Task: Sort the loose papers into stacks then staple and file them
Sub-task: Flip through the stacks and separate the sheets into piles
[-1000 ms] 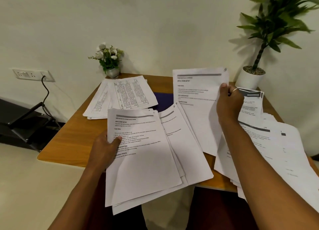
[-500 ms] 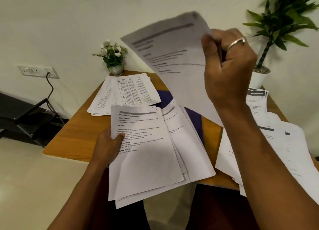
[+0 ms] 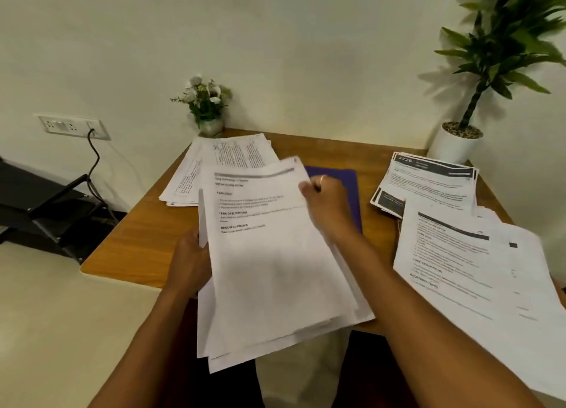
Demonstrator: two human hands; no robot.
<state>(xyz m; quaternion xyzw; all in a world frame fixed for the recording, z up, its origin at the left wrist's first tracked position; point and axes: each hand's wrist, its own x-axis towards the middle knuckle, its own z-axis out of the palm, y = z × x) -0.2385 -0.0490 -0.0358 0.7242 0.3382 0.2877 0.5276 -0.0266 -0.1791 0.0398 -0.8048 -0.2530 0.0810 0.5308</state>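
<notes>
A thick sheaf of printed sheets (image 3: 275,270) hangs over the near edge of the wooden table (image 3: 144,242). My left hand (image 3: 190,260) grips its left edge. My right hand (image 3: 329,205), a ring on one finger, pinches the top sheet at its upper right edge. Behind that hand a purple folder (image 3: 340,178) lies flat. A stack with tables printed on it (image 3: 220,165) lies at the far left. Dark-headed sheets (image 3: 428,187) lie at the far right, and a loose spread of pages (image 3: 477,273) covers the near right.
A small flower pot (image 3: 209,126) stands at the table's back edge by the wall. A white pot with a tall green plant (image 3: 456,144) sits in the back right corner. A wall socket with a black cable (image 3: 73,127) and a dark stand (image 3: 52,214) are to the left.
My right hand has brought the single sheet down from the air onto the top of the sheaf in my left hand. The fanned sheets are now drawn closer together.
</notes>
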